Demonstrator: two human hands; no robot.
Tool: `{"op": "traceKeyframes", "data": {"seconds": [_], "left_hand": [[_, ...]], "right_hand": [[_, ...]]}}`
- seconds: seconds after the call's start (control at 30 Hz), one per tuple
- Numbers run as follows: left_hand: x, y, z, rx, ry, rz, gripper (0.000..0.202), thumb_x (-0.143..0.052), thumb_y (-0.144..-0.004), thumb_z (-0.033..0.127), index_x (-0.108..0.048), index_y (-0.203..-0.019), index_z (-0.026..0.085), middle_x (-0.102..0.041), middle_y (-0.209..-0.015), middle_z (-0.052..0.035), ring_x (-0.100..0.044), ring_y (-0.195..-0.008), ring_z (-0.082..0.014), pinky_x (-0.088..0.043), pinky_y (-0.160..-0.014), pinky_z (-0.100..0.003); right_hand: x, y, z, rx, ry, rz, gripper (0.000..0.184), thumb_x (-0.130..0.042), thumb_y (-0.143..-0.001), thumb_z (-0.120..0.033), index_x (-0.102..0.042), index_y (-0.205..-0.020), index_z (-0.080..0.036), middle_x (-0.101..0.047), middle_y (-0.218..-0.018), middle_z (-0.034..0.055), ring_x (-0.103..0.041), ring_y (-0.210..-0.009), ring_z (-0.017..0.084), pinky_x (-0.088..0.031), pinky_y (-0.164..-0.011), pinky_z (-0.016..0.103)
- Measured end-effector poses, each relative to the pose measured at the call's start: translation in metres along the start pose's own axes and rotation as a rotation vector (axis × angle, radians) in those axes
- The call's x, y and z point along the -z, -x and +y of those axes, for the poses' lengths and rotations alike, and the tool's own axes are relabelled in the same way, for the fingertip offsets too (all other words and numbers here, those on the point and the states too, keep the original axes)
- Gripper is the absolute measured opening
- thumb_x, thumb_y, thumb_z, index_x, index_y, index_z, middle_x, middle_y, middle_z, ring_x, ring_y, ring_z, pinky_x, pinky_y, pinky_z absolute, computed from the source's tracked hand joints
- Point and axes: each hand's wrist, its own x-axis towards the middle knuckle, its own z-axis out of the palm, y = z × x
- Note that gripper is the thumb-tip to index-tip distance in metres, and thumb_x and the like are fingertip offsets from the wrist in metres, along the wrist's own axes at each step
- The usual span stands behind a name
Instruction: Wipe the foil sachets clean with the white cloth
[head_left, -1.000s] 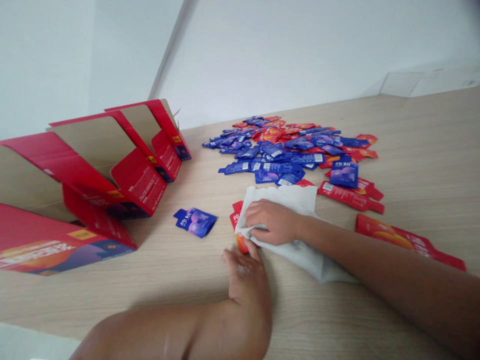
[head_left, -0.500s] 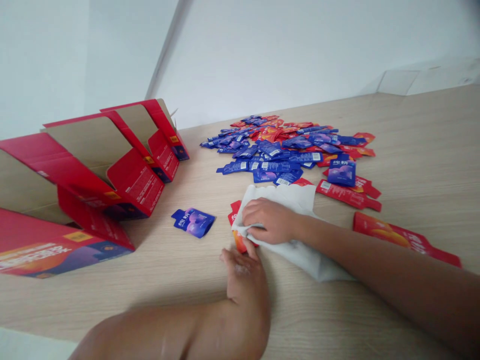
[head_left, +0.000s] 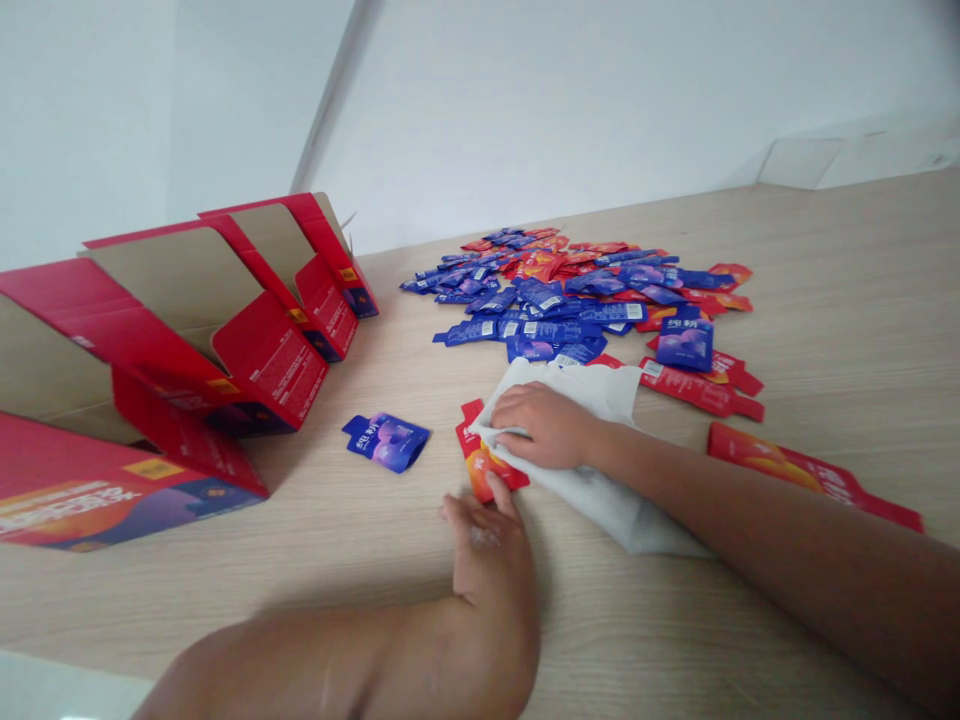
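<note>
Flat on the table lies a small red and orange pouch (head_left: 480,462). Fingertips of my left hand (head_left: 491,545) press on its near edge, with the fingers stretched out and apart. A white cloth (head_left: 600,500) is bunched in the curled fingers of my right hand (head_left: 544,425), just right of the pouch. The cloth overlaps the pouch's upper right part and spreads across the table under my right wrist. To the left, a blue and purple pouch (head_left: 386,442) rests alone, touched by neither hand.
Three red cartons (head_left: 247,360) stand open in a row at the left. A heap of blue and red pouches (head_left: 540,300) lies toward the wall. One red pouch (head_left: 810,475) sits on the table (head_left: 360,570) beyond my right forearm.
My right hand and the cloth have shifted slightly up and to the right, uncovering more of the red pouch. My left hand stays in place on the pouch's edge.
</note>
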Motion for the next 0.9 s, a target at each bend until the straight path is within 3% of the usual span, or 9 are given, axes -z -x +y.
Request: {"op": "traceKeyframes", "data": {"seconds": [0.2, 0.4, 0.7, 0.9], "left_hand": [[0.001, 0.002, -0.008, -0.018, 0.028, 0.002, 0.05, -0.03, -0.085, 0.003, -0.055, -0.128, 0.008, -0.074, -0.082, -0.015, -0.07, -0.081, -0.0206, -0.049, -0.092, -0.043], [-0.005, -0.001, 0.006, 0.061, -0.016, -0.043, 0.049, -0.033, -0.085, 0.004, -0.053, -0.129, 0.006, -0.073, -0.092, -0.0189, -0.069, -0.087, -0.0231, -0.044, -0.097, -0.046], [-0.004, -0.001, 0.011, 0.088, -0.043, -0.039, 0.05, -0.035, -0.083, 0.003, -0.054, -0.129, 0.009, -0.073, -0.091, -0.0183, -0.069, -0.089, -0.0239, -0.045, -0.097, -0.047], [0.0, 0.0, 0.001, 0.062, 0.013, 0.009, 0.048, -0.034, -0.083, 0.003, -0.057, -0.125, 0.006, -0.073, -0.085, -0.0179, -0.07, -0.084, -0.0228, -0.045, -0.096, -0.045]], "right_hand": [[0.0, 0.0, -0.004, 0.026, 0.025, 0.01, 0.017, -0.051, -0.087, -0.025, -0.064, -0.081, -0.016, -0.068, -0.089, 0.0076, -0.058, -0.091, 0.022, -0.038, -0.082, 0.035], [0.002, 0.001, -0.014, 0.164, -0.088, 0.007, 0.013, -0.053, -0.084, -0.021, -0.065, -0.082, -0.017, -0.069, -0.091, 0.0066, -0.058, -0.094, 0.02, -0.039, -0.086, 0.035], [0.002, 0.0, -0.001, 0.007, -0.034, 0.011, 0.017, -0.052, -0.086, -0.024, -0.067, -0.089, -0.017, -0.069, -0.097, 0.0078, -0.058, -0.096, 0.022, -0.038, -0.089, 0.037], [0.004, 0.001, -0.014, 0.119, -0.078, 0.007, 0.014, -0.052, -0.085, -0.021, -0.065, -0.083, -0.016, -0.068, -0.093, 0.0073, -0.058, -0.096, 0.021, -0.039, -0.087, 0.036]]}}
